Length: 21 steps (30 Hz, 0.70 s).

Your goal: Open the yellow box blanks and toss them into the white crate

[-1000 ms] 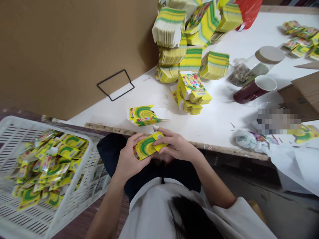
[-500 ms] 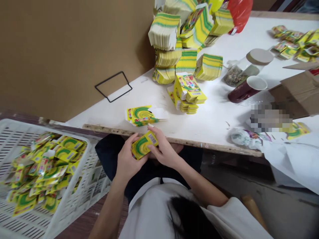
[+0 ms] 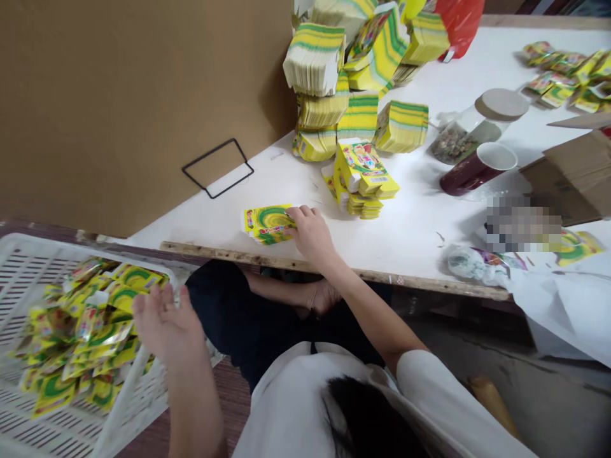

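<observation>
My left hand (image 3: pixel 165 321) hovers over the rim of the white slatted crate (image 3: pixel 28 420), fingers spread and empty, just above the heap of folded yellow-green boxes (image 3: pixel 90 331) inside it. My right hand (image 3: pixel 310 232) rests on the white table near its front edge, fingers curled onto a flat yellow-green box blank (image 3: pixel 267 224) that lies on a few others. A short pile of the same flat blanks (image 3: pixel 365 178) stands a little farther back.
Tall bundles of flat blanks (image 3: pixel 353 76) lean against the brown board at the back. A maroon cup (image 3: pixel 477 168), a lidded jar (image 3: pixel 472 124), a cardboard box (image 3: pixel 570 175) and white plastic wrap (image 3: pixel 548 305) lie to the right. More boxes (image 3: pixel 568 73) sit far right.
Both hands held one folded box at my lap. The left hand has swung left over the crate and is now empty; the right hand has reached forward onto the flat blank.
</observation>
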Each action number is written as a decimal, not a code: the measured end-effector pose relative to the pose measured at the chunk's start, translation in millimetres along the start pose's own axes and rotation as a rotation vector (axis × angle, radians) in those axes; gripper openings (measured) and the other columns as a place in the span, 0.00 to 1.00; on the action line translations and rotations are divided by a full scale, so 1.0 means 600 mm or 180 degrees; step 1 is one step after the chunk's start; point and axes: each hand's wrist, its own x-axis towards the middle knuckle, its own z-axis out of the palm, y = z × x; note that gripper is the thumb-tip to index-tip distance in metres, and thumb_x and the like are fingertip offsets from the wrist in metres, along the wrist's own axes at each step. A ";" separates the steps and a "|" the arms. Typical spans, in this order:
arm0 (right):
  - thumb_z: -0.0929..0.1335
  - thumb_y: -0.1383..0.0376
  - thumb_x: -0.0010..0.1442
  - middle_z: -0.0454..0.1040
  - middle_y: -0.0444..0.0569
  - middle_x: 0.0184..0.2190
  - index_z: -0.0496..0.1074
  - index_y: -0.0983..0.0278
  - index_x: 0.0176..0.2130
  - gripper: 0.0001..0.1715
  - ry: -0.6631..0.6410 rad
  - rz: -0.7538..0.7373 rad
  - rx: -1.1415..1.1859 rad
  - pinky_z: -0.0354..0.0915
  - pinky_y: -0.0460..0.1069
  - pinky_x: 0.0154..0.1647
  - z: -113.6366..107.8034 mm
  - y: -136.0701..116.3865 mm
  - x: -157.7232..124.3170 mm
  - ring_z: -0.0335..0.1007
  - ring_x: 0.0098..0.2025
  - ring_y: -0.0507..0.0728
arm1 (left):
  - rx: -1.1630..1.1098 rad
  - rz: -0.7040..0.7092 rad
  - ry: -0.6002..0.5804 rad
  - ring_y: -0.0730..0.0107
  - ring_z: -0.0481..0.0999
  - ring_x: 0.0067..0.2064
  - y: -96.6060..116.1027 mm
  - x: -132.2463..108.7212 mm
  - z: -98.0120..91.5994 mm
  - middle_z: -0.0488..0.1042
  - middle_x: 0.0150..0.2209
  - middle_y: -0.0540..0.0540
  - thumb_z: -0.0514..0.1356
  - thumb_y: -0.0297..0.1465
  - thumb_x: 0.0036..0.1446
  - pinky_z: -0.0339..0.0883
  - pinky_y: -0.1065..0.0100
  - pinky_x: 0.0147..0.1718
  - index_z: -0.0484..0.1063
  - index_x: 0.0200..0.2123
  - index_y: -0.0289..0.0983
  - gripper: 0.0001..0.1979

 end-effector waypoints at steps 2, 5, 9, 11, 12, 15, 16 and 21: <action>0.70 0.71 0.62 0.74 0.63 0.49 0.70 0.70 0.54 0.20 -0.0059 0.0001 -0.0059 0.64 0.60 0.52 0.000 -0.003 0.005 0.67 0.49 0.68 | 0.0011 -0.0077 -0.0210 0.67 0.75 0.52 -0.016 -0.026 0.023 0.75 0.48 0.49 0.69 0.31 0.49 0.69 0.61 0.54 0.68 0.43 0.42 0.18; 0.70 0.74 0.59 0.73 0.63 0.49 0.67 0.70 0.54 0.23 -0.0002 -0.0011 0.0032 0.64 0.59 0.52 -0.005 -0.002 0.007 0.67 0.50 0.67 | 0.0093 -0.0117 -0.0567 0.69 0.77 0.44 -0.035 -0.061 0.051 0.78 0.45 0.46 0.69 0.33 0.50 0.73 0.66 0.45 0.73 0.45 0.41 0.18; 0.68 0.75 0.56 0.72 0.52 0.43 0.63 0.65 0.53 0.26 0.0401 0.0001 0.0894 0.65 0.54 0.46 -0.018 -0.003 -0.017 0.69 0.42 0.60 | 0.0342 -0.0566 -0.1671 0.67 0.80 0.38 -0.064 -0.106 0.070 0.80 0.40 0.41 0.71 0.46 0.51 0.75 0.68 0.38 0.77 0.46 0.38 0.23; 0.68 0.73 0.56 0.69 0.45 0.37 0.61 0.62 0.54 0.27 0.0337 -0.0010 0.1439 0.65 0.50 0.40 -0.024 -0.010 -0.045 0.68 0.35 0.56 | 0.0382 -0.0807 -0.2266 0.61 0.81 0.40 -0.079 -0.127 0.079 0.81 0.42 0.38 0.72 0.52 0.46 0.76 0.64 0.39 0.78 0.46 0.37 0.31; 0.69 0.72 0.56 0.68 0.42 0.35 0.60 0.61 0.54 0.27 0.0177 -0.0048 0.1689 0.64 0.49 0.38 -0.026 -0.014 -0.061 0.67 0.33 0.54 | 0.0366 -0.0847 -0.2443 0.58 0.81 0.42 -0.086 -0.137 0.083 0.81 0.43 0.37 0.72 0.55 0.45 0.77 0.62 0.40 0.78 0.47 0.37 0.34; 0.70 0.71 0.55 0.65 0.39 0.32 0.61 0.61 0.52 0.27 -0.0361 -0.0151 0.2168 0.62 0.46 0.33 -0.026 -0.029 -0.113 0.65 0.30 0.52 | 0.0286 -0.0548 -0.2409 0.54 0.79 0.51 -0.096 -0.161 0.095 0.79 0.50 0.38 0.66 0.56 0.52 0.75 0.56 0.50 0.76 0.52 0.40 0.32; 0.71 0.71 0.55 0.65 0.39 0.32 0.61 0.61 0.51 0.26 -0.0405 -0.0119 0.2226 0.62 0.46 0.33 -0.024 -0.032 -0.127 0.65 0.30 0.51 | 0.0342 -0.0262 -0.2324 0.54 0.78 0.54 -0.097 -0.168 0.097 0.78 0.52 0.39 0.64 0.53 0.57 0.73 0.56 0.54 0.75 0.54 0.41 0.29; 0.72 0.70 0.55 0.67 0.41 0.33 0.62 0.62 0.46 0.21 -0.0191 0.0109 0.2343 0.61 0.47 0.33 -0.018 -0.040 -0.164 0.65 0.32 0.52 | 0.0714 0.0890 -0.2466 0.55 0.69 0.64 -0.099 -0.188 0.098 0.74 0.59 0.40 0.58 0.46 0.66 0.62 0.55 0.65 0.69 0.62 0.44 0.24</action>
